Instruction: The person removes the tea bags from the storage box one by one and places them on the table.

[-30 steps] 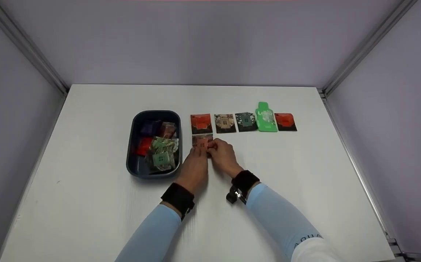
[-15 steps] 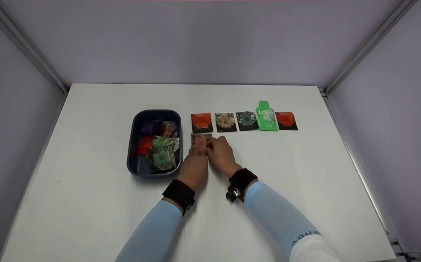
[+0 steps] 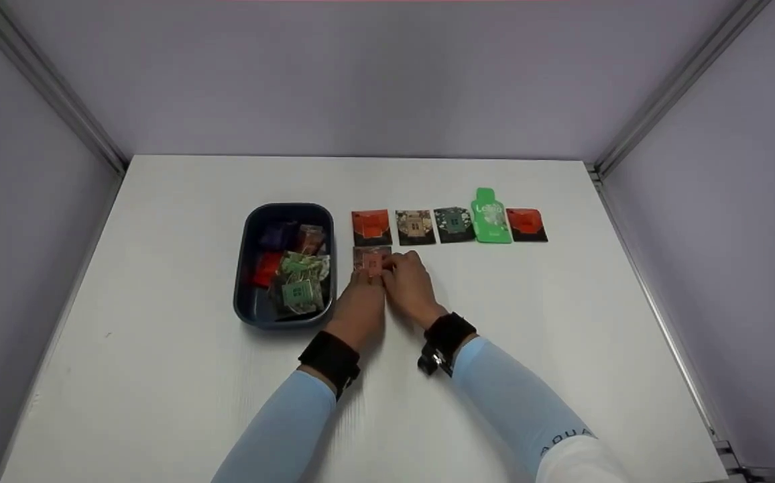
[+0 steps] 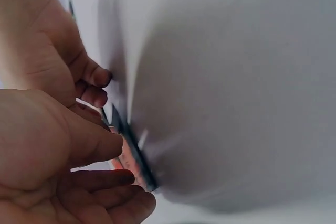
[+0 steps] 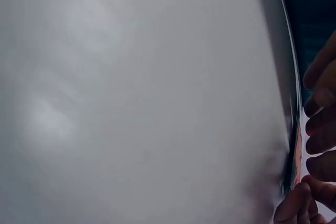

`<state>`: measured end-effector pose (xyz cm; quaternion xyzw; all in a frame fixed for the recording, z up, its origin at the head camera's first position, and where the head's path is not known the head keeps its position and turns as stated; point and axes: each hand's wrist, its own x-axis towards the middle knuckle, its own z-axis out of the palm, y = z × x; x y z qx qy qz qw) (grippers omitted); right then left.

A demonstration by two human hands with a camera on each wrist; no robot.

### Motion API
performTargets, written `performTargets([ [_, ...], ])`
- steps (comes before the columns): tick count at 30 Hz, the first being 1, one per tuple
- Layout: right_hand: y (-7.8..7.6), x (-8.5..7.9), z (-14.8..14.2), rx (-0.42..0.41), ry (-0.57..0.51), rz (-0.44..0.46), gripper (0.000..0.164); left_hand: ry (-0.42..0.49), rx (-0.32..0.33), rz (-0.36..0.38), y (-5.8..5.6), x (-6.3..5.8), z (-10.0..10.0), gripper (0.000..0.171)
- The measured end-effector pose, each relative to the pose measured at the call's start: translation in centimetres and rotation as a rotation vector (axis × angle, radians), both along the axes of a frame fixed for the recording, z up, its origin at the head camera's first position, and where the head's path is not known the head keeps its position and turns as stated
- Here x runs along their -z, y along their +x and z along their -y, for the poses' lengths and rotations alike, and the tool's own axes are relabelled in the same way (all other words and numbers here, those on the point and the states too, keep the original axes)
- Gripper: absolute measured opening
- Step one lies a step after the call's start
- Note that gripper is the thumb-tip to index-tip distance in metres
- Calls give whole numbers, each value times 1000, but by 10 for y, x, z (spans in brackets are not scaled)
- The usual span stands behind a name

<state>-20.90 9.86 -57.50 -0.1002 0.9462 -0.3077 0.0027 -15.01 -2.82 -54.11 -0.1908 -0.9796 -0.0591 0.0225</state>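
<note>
A clear-wrapped tea bag sachet (image 3: pixel 372 258) with a reddish tag lies on the white table, just below a red sachet (image 3: pixel 371 228). My left hand (image 3: pixel 361 308) has its fingers extended against the near edge of the tea bag sachet. At its right edge, my right hand (image 3: pixel 411 285) pinches with thumb and bent fingers. In the left wrist view the sachet (image 4: pixel 137 169) appears almost edge-on beside the fingertips. Fingers partly cover it in the head view; the right wrist view catches only a sliver of the sachet (image 5: pixel 298 156).
A dark blue tub (image 3: pixel 241 295) with several mixed sachets stands left of my left hand. Along the row right of the red sachet lie a beige sachet (image 3: pixel 415 227), a dark green sachet (image 3: pixel 454 224), a bright green bottle-shaped pouch (image 3: pixel 491 221) and another red sachet (image 3: pixel 527 225).
Both hands stay around the tea bag sachet, with small finger shifts along its edges. More of its upper right part shows now than a second ago. The row and tub look the same.
</note>
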Motion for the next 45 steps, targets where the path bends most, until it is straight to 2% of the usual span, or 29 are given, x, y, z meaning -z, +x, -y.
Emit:
performTargets([
  [2, 2, -3, 0, 15, -16, 6, 16, 68, -20, 55, 0, -5, 0, 38],
  [4, 4, -8, 0, 28, -35, 3, 16, 170, -38, 74, 0, -11, 2, 38],
  [7, 8, -16, 1, 34, -80, -15, 16, 328, -80, 61, -2, -21, 9, 37],
  [12, 17, -29, 4, 5, -166, -40, 17, 520, -162, -52, -6, -38, 36, 37],
  [15, 23, -32, 6, -16, -218, -30, 19, 595, -206, -94, -8, -45, 59, 33],
  [17, 27, -34, 6, -27, -238, -25, 21, 595, -233, -94, -8, -48, 75, 34],
  [19, 30, -34, 7, -38, -244, -24, 23, 538, -249, -61, -9, -47, 91, 37],
  [24, 39, -31, 9, -50, -242, 4, 20, 338, -253, 137, -4, -35, 118, 51],
  [27, 43, -29, 9, -54, -245, 33, 18, 282, -241, 215, -1, -27, 124, 61],
  [32, 44, -26, 9, -54, -234, 28, 18, 217, -246, 185, -2, -19, 125, 60],
  [34, 45, -25, 9, -53, -231, 25, 18, 200, -266, 172, -2, -20, 125, 53],
  [36, 45, -24, 8, -54, -232, 21, 19, 210, -294, 166, -2, -25, 127, 35],
  [39, 46, -24, 7, -59, -240, 20, 18, 294, -347, 171, 0, -38, 131, 15],
  [45, 48, -32, 7, -79, -285, 3, 17, 595, -454, 185, 6, -63, 132, 36],
])
